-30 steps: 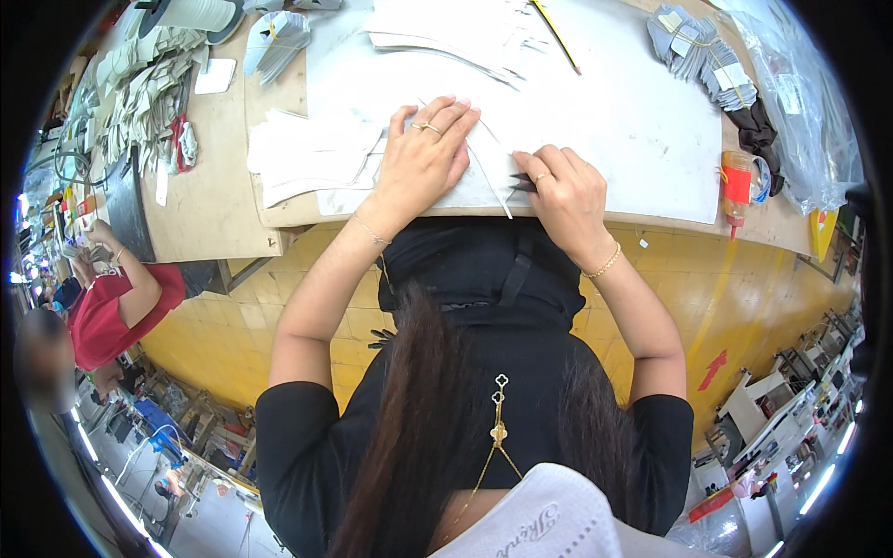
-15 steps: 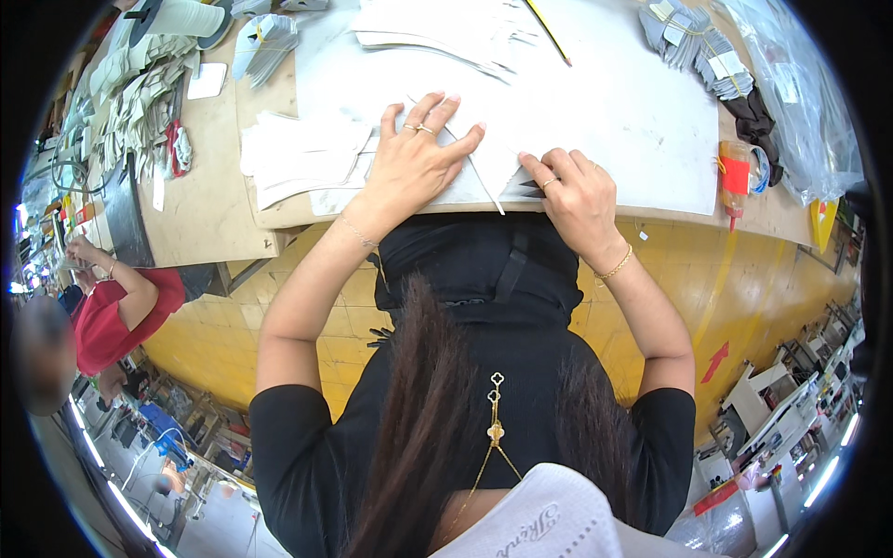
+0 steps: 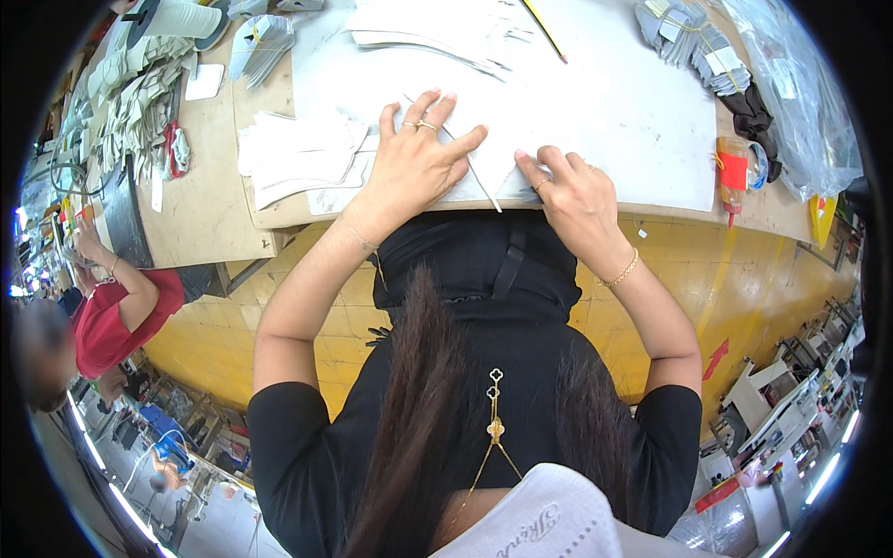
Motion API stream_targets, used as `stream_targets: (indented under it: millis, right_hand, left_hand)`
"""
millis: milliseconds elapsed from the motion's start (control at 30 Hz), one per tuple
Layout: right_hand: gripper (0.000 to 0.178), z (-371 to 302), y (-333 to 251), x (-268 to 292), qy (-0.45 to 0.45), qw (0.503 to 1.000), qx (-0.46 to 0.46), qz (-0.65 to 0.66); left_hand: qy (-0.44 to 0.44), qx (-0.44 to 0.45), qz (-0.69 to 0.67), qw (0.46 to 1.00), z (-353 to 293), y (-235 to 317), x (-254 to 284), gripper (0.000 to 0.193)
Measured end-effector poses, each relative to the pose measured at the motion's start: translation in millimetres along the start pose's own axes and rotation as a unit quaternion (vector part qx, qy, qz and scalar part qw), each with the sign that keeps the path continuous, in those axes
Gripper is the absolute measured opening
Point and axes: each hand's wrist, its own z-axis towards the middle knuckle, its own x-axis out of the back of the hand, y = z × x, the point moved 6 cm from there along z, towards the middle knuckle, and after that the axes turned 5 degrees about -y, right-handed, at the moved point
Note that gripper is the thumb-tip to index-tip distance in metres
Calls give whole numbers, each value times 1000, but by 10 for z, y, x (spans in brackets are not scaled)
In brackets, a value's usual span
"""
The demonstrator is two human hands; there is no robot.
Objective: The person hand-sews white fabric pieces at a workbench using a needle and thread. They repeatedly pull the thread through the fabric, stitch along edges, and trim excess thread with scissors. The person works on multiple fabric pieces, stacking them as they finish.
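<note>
My left hand (image 3: 423, 153) lies with fingers spread over a white cut piece on the white sheet (image 3: 642, 130), its thumb stretched toward the right. From under that hand a narrow edge or strip (image 3: 486, 184) slants down to the table's front edge. A little to the right, my right hand (image 3: 572, 191) is closed, fingers curled, index fingertip at the paper. What it holds, if anything, is hidden under the fingers. Beside my left wrist lies a pile of white cut pieces (image 3: 293, 158).
Farther off lie more white pieces (image 3: 428, 37) and a yellow-black pencil (image 3: 546, 33). Tied grey bundles (image 3: 721, 60), a red-banded bottle (image 3: 733, 172) and clear plastic (image 3: 795, 102) sit right. At left are a spool (image 3: 186, 17), loose pieces (image 3: 139, 102) and a person in red (image 3: 130, 312).
The dark pointed tip that showed under my right fingers is out of sight now. My right hand has shifted slightly; my left stays nearly still.
</note>
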Motion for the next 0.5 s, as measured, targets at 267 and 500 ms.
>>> stream_targets:
  millis: [267, 500]
  right_hand:
    - [40, -152, 264, 251, -64, 964, -207, 156]
    - [32, -284, 19, 199, -55, 924, -268, 268]
  left_hand:
    - [39, 2, -56, 998, 43, 30, 153, 27]
    - [37, -18, -119, 992, -43, 39, 328, 6]
